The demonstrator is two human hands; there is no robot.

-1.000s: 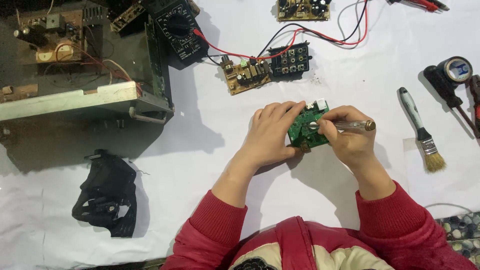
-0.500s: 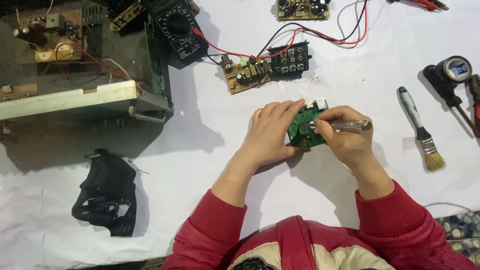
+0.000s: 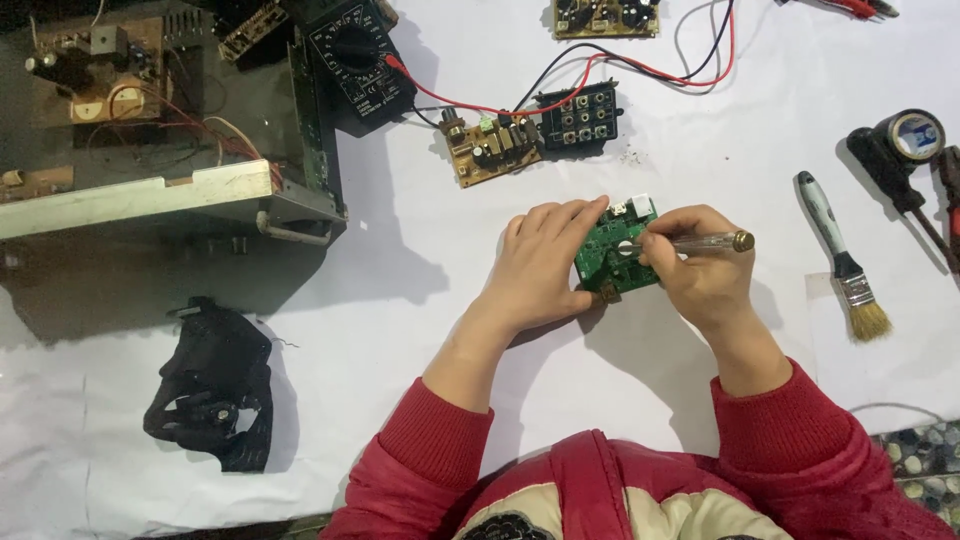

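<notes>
A small green circuit board (image 3: 608, 252) lies on the white sheet in the middle of the head view. My left hand (image 3: 538, 265) rests on its left side, fingers laid over the top edge, holding it down. My right hand (image 3: 697, 272) grips a clear-handled screwdriver (image 3: 712, 241) with a brass end cap. The screwdriver lies nearly level, its tip on the board's middle. Both sleeves are red.
An open metal chassis (image 3: 170, 190) fills the upper left. A black multimeter (image 3: 362, 60) with red and black leads, a brown circuit board (image 3: 490, 148) and a black socket block (image 3: 580, 115) lie behind. A paintbrush (image 3: 845, 258) and tape roll (image 3: 915, 135) sit right; a black part (image 3: 212, 385) lower left.
The screwdriver has shifted very slightly in my right hand. Both hands stay on the green board.
</notes>
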